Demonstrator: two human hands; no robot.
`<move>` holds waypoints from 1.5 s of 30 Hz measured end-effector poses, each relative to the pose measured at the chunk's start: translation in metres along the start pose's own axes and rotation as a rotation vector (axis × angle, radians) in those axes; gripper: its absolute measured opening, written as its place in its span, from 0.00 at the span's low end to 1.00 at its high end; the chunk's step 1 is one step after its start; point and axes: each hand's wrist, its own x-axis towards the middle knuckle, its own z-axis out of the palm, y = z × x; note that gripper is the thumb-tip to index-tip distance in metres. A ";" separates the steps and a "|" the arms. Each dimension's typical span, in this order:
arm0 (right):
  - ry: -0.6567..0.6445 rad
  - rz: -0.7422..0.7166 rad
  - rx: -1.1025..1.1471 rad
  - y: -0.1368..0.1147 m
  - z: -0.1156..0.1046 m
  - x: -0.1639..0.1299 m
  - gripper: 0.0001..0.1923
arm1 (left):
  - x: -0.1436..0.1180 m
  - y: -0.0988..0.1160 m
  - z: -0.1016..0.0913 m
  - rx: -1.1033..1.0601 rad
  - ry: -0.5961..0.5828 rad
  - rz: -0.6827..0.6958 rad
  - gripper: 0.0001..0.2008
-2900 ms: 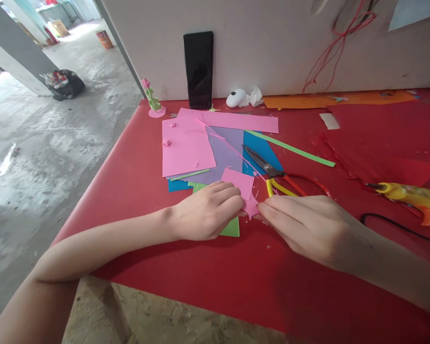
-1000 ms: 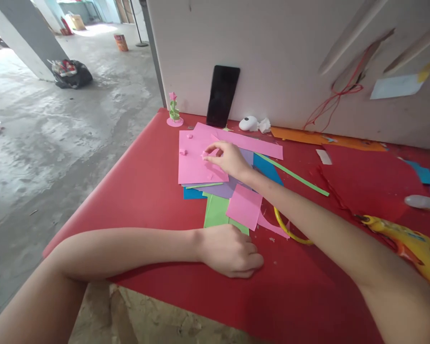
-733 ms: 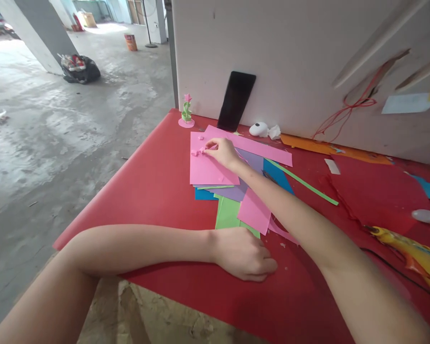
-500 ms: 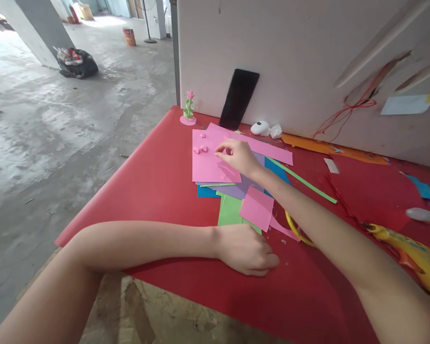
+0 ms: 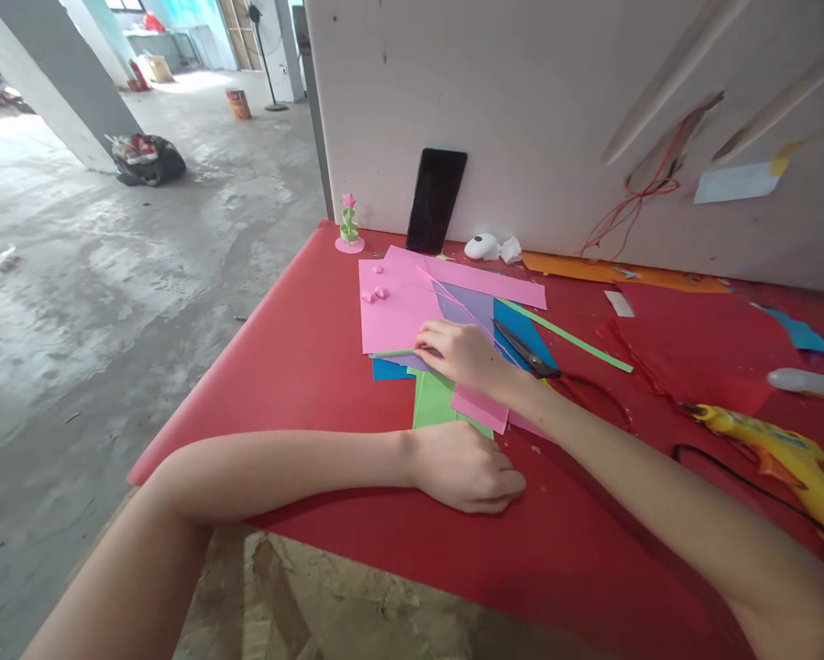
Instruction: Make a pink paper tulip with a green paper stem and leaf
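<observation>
My left hand (image 5: 467,467) rests on the red tabletop as a loose fist, its fingers curled under so that their inside is hidden. Farther forward, my right hand (image 5: 463,353) is closed in a pinch at a thin green paper strip (image 5: 392,354), by the near edge of a pink paper sheet (image 5: 401,316). Three tiny folded pink paper pieces lie on that sheet, one of them a small piece (image 5: 378,269) near its far edge. Under my right wrist is a pink paper square (image 5: 480,408), partly covered, over green paper (image 5: 433,403). Scissors (image 5: 525,348) lie on blue paper beside this hand.
A small paper flower (image 5: 349,225) stands at the far left corner. A black phone (image 5: 436,202) leans on the white panel, near a white rounded object (image 5: 481,246). To the right are a yellow glue gun (image 5: 762,440) with its cord and a long green strip (image 5: 569,337).
My right hand has drawn back from above the pink sheet to the green strip at its near edge, uncovering the scissors. My left fist stays put. The view has shifted slightly.
</observation>
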 end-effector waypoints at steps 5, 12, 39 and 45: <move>0.066 0.127 -0.031 0.000 -0.013 0.036 0.17 | -0.001 0.000 0.001 0.024 0.011 0.007 0.16; 0.050 0.269 -0.042 0.005 -0.026 0.051 0.17 | -0.004 -0.001 0.004 0.086 0.061 0.046 0.16; 0.253 -0.058 0.000 -0.010 0.013 -0.143 0.18 | -0.080 0.010 -0.030 0.304 0.096 -0.366 0.16; 0.314 0.134 0.029 0.021 -0.010 -0.135 0.12 | -0.099 0.013 -0.041 0.255 0.101 -0.327 0.13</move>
